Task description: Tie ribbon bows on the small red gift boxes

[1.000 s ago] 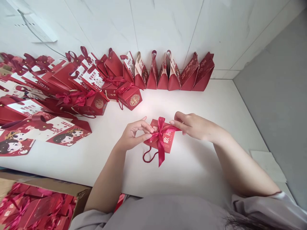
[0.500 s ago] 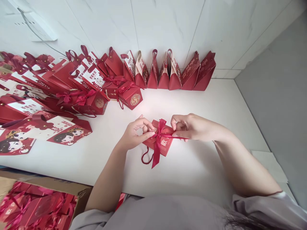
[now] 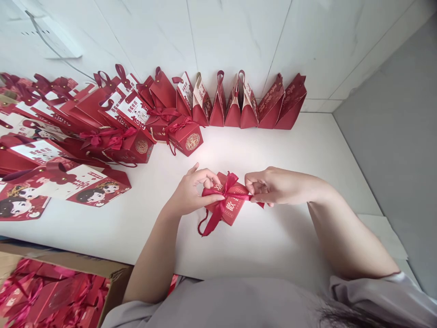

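Observation:
On the white table lies a small red gift box (image 3: 232, 210) with gold lettering and a twisted red cord handle (image 3: 201, 224) at its lower left. A crimson ribbon (image 3: 218, 214) crosses it, tied in a bow at the middle. My left hand (image 3: 194, 191) is at the box's left side, thumb and fingers closed on the ribbon near the knot. From the right, my right hand (image 3: 273, 187) pinches the ribbon between thumb and forefinger at the box's right edge. A ribbon end sticks out below those fingers.
Red paper gift bags (image 3: 232, 109) stand in a row along the tiled wall, with many more crowded at left. Two ribboned boxes (image 3: 186, 136) stand in front of them. A cardboard box (image 3: 118, 278) holding ribboned red boxes is at lower left. A grey panel (image 3: 392, 136) bounds the right.
The box has turned slightly between my hands. The hanging ribbon tail has swung left, and a loop now shows at my left fingers. My right hand has shifted a little right.

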### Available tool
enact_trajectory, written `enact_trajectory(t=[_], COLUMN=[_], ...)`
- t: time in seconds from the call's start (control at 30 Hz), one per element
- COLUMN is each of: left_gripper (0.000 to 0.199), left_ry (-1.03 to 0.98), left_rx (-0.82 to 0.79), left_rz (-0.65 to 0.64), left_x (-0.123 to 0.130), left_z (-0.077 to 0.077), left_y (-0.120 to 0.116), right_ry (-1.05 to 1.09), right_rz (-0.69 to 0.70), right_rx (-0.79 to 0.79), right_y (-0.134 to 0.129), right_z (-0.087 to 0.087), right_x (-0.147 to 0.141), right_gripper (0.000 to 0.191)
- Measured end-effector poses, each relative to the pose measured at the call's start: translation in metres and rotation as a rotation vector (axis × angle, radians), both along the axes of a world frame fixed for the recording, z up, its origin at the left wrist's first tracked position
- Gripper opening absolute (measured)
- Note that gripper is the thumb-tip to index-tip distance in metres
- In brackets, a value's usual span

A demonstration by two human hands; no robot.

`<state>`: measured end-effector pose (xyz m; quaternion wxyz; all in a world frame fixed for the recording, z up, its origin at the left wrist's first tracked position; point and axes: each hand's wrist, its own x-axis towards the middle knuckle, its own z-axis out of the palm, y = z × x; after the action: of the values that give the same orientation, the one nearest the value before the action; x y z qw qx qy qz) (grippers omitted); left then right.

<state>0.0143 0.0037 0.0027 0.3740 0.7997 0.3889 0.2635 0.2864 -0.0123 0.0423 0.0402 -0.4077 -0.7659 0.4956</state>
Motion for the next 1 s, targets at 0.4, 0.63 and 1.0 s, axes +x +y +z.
enact_trajectory(t=[0.4, 0.63, 1.0], left_gripper=[0.013, 0.017, 0.016], left_ry=[-0.236, -0.134, -0.149], left_rx=[-0.138, -0.131, -0.202], left_rz=[-0.095, -0.094, -0.180], left_x=[-0.016, -0.016, -0.016], left_z=[-0.004, 0.001, -0.003], left_y=[0.007, 0.011, 0.012], right_ry=[-0.134, -0.019, 0.355], right_rz=[-0.063, -0.182, -0.272], right_rx=[-0.084, 0.120, 0.721], right_y=[0.003, 0.001, -0.015], right_z=[0.000, -0.003, -0.037], right_x=[0.014, 0.002, -0.060], right_gripper=[0.037, 0.033, 0.005])
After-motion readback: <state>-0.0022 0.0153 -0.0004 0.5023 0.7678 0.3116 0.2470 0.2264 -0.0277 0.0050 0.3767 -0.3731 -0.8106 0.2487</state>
